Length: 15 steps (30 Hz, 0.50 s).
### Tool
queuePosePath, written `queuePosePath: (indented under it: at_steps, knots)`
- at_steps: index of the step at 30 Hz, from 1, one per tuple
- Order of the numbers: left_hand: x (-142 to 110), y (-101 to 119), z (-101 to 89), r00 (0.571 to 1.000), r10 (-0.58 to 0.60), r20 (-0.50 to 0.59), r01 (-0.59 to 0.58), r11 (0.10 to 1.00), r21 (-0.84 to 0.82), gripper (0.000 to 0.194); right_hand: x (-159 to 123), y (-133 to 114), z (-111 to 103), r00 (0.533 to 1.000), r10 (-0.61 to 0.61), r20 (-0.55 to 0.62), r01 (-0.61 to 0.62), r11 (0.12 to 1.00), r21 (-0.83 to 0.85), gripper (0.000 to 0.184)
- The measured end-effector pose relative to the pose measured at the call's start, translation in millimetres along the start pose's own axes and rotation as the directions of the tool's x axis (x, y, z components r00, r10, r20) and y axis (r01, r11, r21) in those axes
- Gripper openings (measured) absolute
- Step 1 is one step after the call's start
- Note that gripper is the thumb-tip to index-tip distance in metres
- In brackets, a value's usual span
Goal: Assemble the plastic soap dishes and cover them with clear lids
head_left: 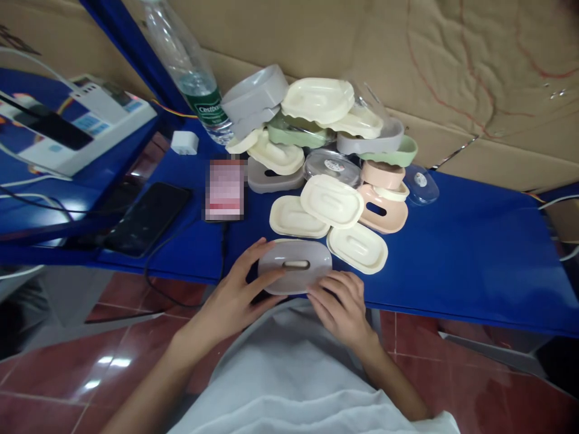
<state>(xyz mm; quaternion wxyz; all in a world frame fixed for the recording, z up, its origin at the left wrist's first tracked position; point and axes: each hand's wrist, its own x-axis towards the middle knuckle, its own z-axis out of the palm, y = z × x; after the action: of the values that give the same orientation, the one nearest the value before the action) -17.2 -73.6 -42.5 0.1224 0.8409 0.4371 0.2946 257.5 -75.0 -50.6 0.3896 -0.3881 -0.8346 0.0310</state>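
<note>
At the table's near edge lies a grey oval plastic lid (316,256) with a slot in its middle. A cream part shows through the slot and along the upper rim. My left hand (237,289) grips its left end, with one finger across the top near the slot. Bent fingers of my right hand (341,301) hold the lower right edge. Just beyond lie cream oval pieces: one on the left (292,218), one overlapping it (332,201) and one on the right (359,248). A peach slotted lid (393,217) rests behind them.
Grey, green, cream and clear pieces form a pile (319,99) against the cardboard (339,36). Left of it are a water bottle (196,90), a white charger (184,143), a lit phone (225,190), a dark phone (147,217) and a power strip (108,132) with cables.
</note>
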Motion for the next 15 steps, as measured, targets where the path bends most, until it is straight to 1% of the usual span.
queuePosePath:
  at_steps: [2,5,10,15]
  knots:
    - [-1,-1,0.9,1.000,-0.030,-0.001,0.030,1.000,-0.006,0.038,2,0,-1,0.996,0.035,0.078,-0.031,0.998,-0.049,0.026]
    - [0,-3,-0.2,1.000,-0.007,0.002,0.007,1.000,-0.014,0.038,6,1,-3,0.980,0.062,0.190,-0.046,0.995,-0.088,0.031]
    - [2,-8,1.3,0.998,0.060,-0.027,-0.060,0.998,0.023,0.037,12,5,-8,0.980,0.022,0.200,-0.017,0.999,-0.030,0.032]
    - [1,-10,5.6,0.997,0.053,-0.064,-0.052,0.999,0.011,0.036,18,7,-13,0.981,0.002,0.195,0.000,1.000,-0.008,0.030]
